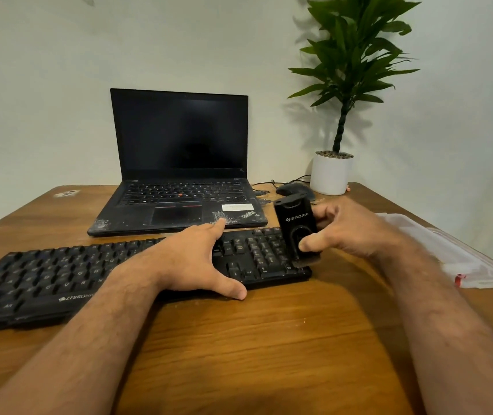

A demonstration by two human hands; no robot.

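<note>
Head view:
- Black cleaning brush (296,229) gripped in right hand (350,226), thumb on front face, fingers wrapped behind.
- Bristles set down on number-pad end of keyboard (59,274).
- Left hand (191,259) spread wide and flat, pressed on keyboard, nothing gripped.
- Brush long axis near vertical, top tipped slightly toward laptop (179,163), bristles pointed down.
- Keyboard laid across surface (269,339), long axis left-right, slightly skewed.
- Judged best: short light strokes along key rows, bristles worked into gaps, keyboard pinned under left hand.
</note>
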